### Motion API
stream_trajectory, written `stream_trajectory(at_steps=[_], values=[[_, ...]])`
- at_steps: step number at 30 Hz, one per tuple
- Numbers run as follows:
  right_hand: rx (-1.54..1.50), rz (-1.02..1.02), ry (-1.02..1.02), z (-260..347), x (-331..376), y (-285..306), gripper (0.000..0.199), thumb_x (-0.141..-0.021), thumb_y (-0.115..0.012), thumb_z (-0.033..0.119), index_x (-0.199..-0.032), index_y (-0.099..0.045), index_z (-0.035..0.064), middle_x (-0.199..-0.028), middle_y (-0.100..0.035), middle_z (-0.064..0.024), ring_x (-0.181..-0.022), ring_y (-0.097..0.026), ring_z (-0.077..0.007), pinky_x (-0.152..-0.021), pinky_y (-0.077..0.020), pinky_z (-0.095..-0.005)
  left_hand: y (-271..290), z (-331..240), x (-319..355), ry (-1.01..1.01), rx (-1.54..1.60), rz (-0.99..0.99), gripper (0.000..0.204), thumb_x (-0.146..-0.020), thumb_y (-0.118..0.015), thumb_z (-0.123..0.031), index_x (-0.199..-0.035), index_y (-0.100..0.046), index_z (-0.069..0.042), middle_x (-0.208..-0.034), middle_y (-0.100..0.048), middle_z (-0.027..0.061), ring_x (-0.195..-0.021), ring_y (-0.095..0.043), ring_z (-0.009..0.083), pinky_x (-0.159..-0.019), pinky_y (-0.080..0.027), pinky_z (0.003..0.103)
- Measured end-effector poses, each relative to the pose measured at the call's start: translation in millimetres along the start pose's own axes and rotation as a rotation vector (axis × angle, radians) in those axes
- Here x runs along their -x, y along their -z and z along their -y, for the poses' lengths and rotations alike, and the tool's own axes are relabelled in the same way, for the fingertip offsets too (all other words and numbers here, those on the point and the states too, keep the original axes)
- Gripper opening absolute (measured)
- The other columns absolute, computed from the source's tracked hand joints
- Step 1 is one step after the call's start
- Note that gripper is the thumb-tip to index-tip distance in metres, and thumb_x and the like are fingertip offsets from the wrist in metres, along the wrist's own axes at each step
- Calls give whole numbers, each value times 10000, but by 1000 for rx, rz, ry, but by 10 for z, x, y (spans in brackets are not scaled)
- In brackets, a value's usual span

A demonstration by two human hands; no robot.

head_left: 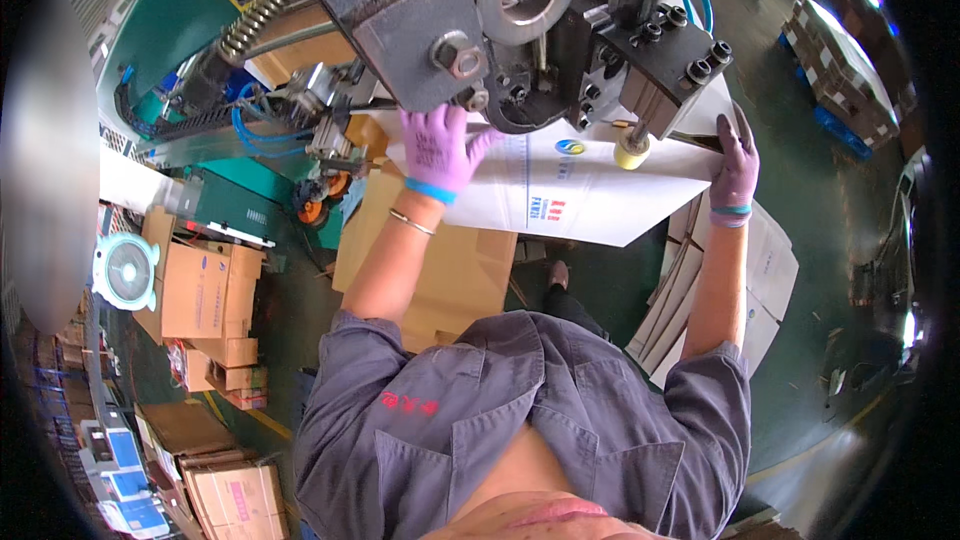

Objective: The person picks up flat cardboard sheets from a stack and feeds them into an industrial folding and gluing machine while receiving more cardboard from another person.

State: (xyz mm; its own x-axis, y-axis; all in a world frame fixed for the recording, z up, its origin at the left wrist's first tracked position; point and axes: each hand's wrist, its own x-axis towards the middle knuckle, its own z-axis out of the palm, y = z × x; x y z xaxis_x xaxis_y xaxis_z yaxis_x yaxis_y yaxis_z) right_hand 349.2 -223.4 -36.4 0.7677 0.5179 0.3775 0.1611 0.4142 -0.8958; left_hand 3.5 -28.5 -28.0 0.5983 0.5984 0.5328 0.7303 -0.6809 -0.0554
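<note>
I wear purple gloves on both hands. My left hand (440, 148) presses on the left part of a flat white carton sheet (590, 195) with small blue and red print, just below the dark metal head of a machine (470, 20). My right hand (737, 162) grips the sheet's right edge. The sheet lies under the machine's head, beside a small yellow roller (632, 151). A brown cardboard flap (440, 260) hangs below the sheet on the left.
A stack of flat white and brown carton sheets (700, 290) stands at my right. Brown boxes (205, 290) and a small round fan (127, 270) are at the left. Pallets with stacked goods (840, 65) sit far right on the green floor.
</note>
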Motion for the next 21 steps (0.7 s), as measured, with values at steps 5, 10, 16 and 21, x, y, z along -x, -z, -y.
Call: stream_trajectory(at_steps=[5,10,16,21], values=[[346,65,283,-52,14,1260,387,-939,-444,108,-1316,-428,20,-1297,-498,-140,-1044,-593,-226,-875,-502,-334,-496,-412,967,-309,339,-6,497,-801,-639,-356,-1152,-578,-10,-1248,-510,158,-1206,-453,316,-1064,-282,502],[90,-53,-432,-736,566,1342,509,-888,-586,307,-1298,-462,32,-1172,-575,-85,-1084,-530,-183,-950,-399,-317,-1694,364,1526,499,817,-28,674,-755,-749,-194,-1281,-397,38,-1277,-452,218,-1190,-432,321,-1030,-346,402],[219,189,-348,-545,578,1426,353,-867,-651,215,-1122,-543,-4,-948,-617,-55,-901,-575,-144,-783,-471,-274,-1818,-135,1338,735,1202,302,575,-759,-741,-111,-1211,-413,27,-1159,-531,136,-1033,-523,214,-895,-439,338],[671,-57,-133,454,578,2429,210,-830,-695,156,-925,-555,31,-834,-578,-36,-791,-564,-134,-735,-487,-292,-1865,-1804,1460,763,1125,365,539,-765,-729,-97,-1181,-401,-3,-1074,-582,97,-895,-595,169,-762,-522,305]])
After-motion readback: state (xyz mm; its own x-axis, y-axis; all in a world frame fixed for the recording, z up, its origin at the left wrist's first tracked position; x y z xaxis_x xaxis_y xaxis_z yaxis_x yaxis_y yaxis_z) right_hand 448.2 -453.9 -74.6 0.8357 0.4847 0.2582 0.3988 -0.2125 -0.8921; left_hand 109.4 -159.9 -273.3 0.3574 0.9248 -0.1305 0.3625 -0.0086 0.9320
